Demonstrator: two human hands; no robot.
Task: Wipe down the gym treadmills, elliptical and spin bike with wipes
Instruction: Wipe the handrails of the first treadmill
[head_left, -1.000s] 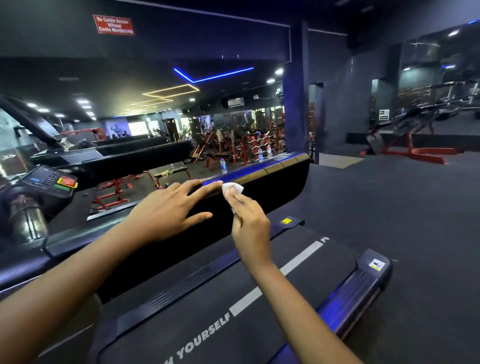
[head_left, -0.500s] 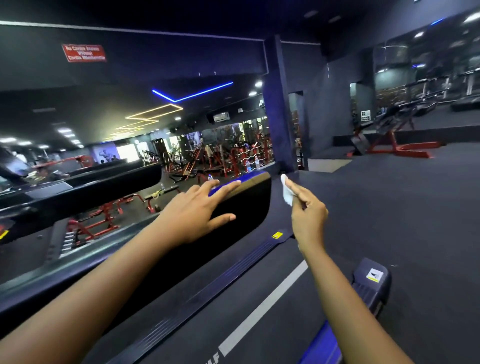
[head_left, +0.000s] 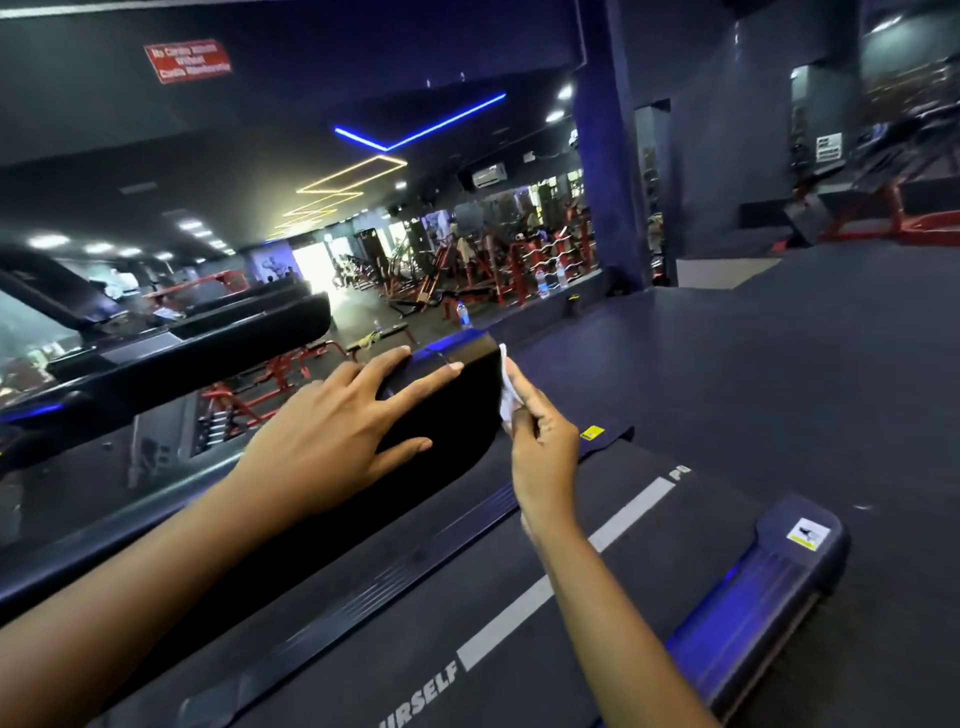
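A black treadmill handrail (head_left: 457, 410) runs from lower left to its end at centre. My left hand (head_left: 337, 431) lies flat on the rail's top and side with fingers spread. My right hand (head_left: 540, 436) pinches a small white wipe (head_left: 506, 384) against the rail's end face. Below lies the treadmill belt (head_left: 467, 597) with a white stripe and lettering. The blue-lit right side rail (head_left: 753, 587) ends in a cap with a sticker.
A second treadmill's handrail (head_left: 208, 348) stands to the left. Beyond it a glass or mirror wall shows red weight machines (head_left: 498, 270) and water bottles. Dark rubber floor (head_left: 753, 374) spreads right, with a red-framed bench (head_left: 872, 208) at far right.
My right hand has carried the wipe along the rail to its end and now holds it against the end face. The left hand stayed on the rail. The view has tilted down.
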